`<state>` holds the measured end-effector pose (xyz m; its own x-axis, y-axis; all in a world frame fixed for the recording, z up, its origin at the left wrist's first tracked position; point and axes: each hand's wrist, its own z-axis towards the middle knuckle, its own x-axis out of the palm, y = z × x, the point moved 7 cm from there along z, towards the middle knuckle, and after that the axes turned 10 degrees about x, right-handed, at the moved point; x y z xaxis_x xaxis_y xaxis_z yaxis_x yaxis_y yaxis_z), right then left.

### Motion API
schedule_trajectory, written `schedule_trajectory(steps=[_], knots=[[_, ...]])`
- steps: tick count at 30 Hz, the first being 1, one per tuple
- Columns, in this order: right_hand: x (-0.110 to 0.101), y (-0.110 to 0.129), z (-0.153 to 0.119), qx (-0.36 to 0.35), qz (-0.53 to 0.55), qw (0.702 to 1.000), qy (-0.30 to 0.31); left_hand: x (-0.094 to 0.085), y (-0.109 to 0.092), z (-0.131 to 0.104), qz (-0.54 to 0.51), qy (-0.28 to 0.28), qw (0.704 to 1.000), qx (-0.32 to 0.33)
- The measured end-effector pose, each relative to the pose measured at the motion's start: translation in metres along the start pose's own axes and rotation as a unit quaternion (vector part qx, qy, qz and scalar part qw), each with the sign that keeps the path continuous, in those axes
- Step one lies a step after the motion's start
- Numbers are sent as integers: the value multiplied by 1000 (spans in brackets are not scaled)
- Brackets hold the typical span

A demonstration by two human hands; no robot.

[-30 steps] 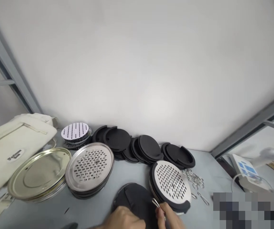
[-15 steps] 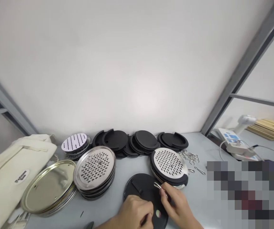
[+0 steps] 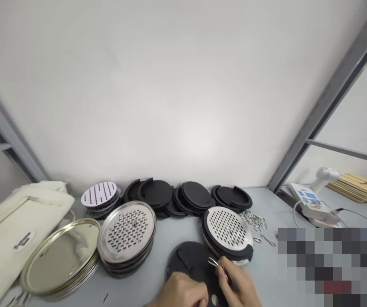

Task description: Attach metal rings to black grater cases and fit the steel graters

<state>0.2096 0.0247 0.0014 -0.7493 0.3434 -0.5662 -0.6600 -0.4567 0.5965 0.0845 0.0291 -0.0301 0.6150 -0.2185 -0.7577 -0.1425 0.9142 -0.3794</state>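
Note:
A round black disc (image 3: pixel 193 252) with a raised straight bar lies at the front, partly under my hands. My left hand (image 3: pixel 183 290) is curled over its near left part; whatever its fingers hold, if anything, is hidden. Pinched between the thumb and fingers of my right hand (image 3: pixel 239 281) is a shiny looped wire clip (image 3: pixel 213 262), its loop pointing left above the disc. Behind my right hand stands a stack topped by a perforated metal disc (image 3: pixel 229 228) in a black rim. More wire clips (image 3: pixel 253 221) lie in a small pile to its right.
A stack of slotted metal discs (image 3: pixel 127 234) stands left of the black disc, then gold-toned round plates (image 3: pixel 65 260) and a cream bag (image 3: pixel 20 226). Black round holders (image 3: pixel 196 196) line the wall. At right are a white device (image 3: pixel 313 202) and flat boards (image 3: pixel 352 187).
The view has tilted up a little, so everything on the table sits lower. My hands remain over the black disc, the clip still in my right hand.

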Motion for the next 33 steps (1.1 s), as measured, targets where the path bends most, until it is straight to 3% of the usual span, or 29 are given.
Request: schedule_trajectory(steps=[2, 6, 12, 19, 26, 33], knots=[[2, 3, 2, -1, 6, 999, 38, -17, -11, 4, 13, -18, 1000, 0], [3, 6, -6, -9, 10, 998, 56, -37, -24, 8, 32, 8, 999, 6], [10, 12, -9, 2, -24, 995, 96, -60, -11, 4, 97, -42, 993, -54], [14, 19, -7, -4, -98, 988, 123, -63, 2, 3, 186, -3, 977, -103], [12, 13, -16, 36, -112, 988, 97, -80, 12, 2, 241, -19, 957, -162], [11, 20, -26, 58, -113, 990, 56, -70, 29, -10, 293, 24, 912, -287]])
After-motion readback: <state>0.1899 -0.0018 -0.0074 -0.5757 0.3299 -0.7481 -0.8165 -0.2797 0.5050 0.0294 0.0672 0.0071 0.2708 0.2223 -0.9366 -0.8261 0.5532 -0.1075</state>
